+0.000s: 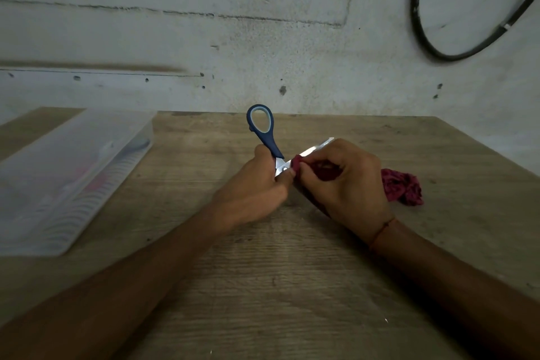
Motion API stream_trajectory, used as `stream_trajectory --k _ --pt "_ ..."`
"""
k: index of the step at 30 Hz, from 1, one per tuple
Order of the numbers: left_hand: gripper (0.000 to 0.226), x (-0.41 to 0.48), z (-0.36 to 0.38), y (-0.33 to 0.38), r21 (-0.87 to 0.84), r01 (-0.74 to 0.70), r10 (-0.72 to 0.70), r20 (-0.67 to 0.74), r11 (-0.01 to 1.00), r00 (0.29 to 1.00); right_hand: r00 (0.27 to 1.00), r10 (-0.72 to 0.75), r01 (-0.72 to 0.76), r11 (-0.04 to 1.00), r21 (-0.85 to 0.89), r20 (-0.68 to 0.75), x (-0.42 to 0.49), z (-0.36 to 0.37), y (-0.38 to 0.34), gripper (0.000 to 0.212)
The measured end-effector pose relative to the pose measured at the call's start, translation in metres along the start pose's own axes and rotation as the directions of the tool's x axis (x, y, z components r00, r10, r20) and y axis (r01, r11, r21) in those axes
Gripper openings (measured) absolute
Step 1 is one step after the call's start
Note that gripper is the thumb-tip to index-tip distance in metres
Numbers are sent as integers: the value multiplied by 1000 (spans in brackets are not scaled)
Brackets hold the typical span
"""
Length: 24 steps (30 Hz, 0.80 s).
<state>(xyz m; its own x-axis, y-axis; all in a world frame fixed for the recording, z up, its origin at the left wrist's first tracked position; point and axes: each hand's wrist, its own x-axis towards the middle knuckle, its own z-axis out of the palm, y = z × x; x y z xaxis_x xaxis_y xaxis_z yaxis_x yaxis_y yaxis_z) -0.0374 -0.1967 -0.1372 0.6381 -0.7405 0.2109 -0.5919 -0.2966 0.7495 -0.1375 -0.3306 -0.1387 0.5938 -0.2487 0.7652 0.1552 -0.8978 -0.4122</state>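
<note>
Your two forearms come in from the near edge of the bench, a worn, grey-brown wooden top, and meet a little behind its middle. Behind the bench's far edge stands a rough, stained pale wall, with a loop of black cable hanging on it at the upper right. Along the left edge of the bench lies a clear plastic box; what is inside is too blurred to tell.

Your left hand is curled round the scissors near the pivot, thumb against the metal, so that one blue handle loop stands up towards the wall. Your right hand sits just beside it, knuckles up, fingers bent and pinching a dark red cloth against the blade close to the pivot. The blade's bright tip shows beyond your right knuckles, pointing at the far right corner. The loose end of the cloth trails out from under your right palm and rests on the bench towards the right edge.
</note>
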Motion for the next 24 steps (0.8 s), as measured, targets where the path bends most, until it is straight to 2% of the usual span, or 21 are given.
stream_trajectory --k 16,20,24 --pt "38 -2 2 2 52 -62 65 -49 997 997 992 54 -68 991 -116 -118 10 -15 12 9" --pt "37 -3 4 3 52 -63 66 -47 997 997 973 139 -165 977 -133 -187 21 -28 25 12" --pt "41 -1 9 2 69 -19 20 -17 997 1000 901 259 -302 950 -74 -347 29 -47 42 20"
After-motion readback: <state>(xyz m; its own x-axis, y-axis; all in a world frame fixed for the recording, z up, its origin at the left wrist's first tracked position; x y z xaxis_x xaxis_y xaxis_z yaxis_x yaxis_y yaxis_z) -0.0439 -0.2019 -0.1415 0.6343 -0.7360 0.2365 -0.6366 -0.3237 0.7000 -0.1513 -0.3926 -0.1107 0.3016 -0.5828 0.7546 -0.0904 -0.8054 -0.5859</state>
